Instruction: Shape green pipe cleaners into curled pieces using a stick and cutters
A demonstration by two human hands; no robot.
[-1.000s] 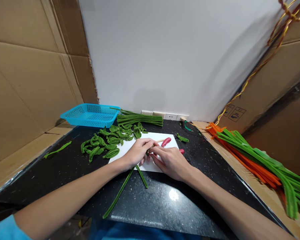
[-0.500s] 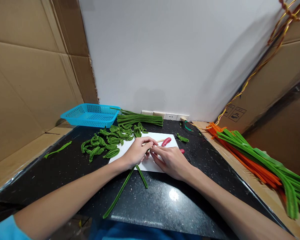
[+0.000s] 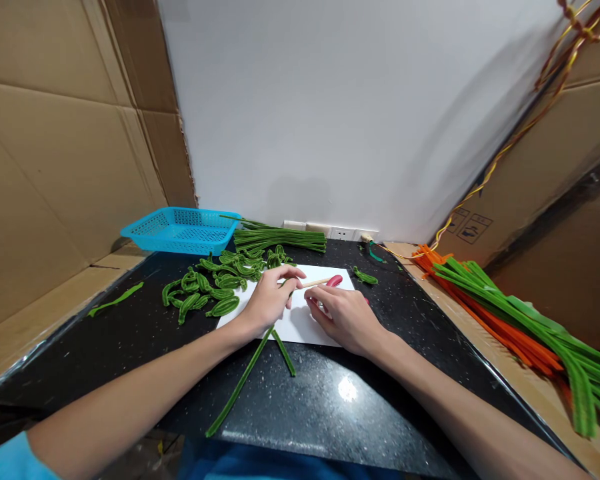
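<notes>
My left hand (image 3: 269,298) is closed in a pinch over the white sheet (image 3: 300,325), gripping a green pipe cleaner (image 3: 240,387) whose two ends trail back over the black counter (image 3: 330,400). A thin wooden stick (image 3: 314,282) pokes out to the right from between its fingers. My right hand (image 3: 344,318) rests beside it on the sheet, fingers curled toward the stick; I cannot make out what it holds. Red-handled scissors (image 3: 335,281) lie just behind the hands.
A pile of bent green pipe-cleaner leaves (image 3: 215,285) lies left of the sheet. A blue basket (image 3: 183,230) and a bundle of straight green stems (image 3: 279,238) sit at the back. Long green and orange stems (image 3: 510,320) lie on cardboard at the right. Cardboard walls stand on both sides.
Both hands have shifted slightly away from me and to the left. The wooden stick now shows more between them, and the hands have drawn a little apart.
</notes>
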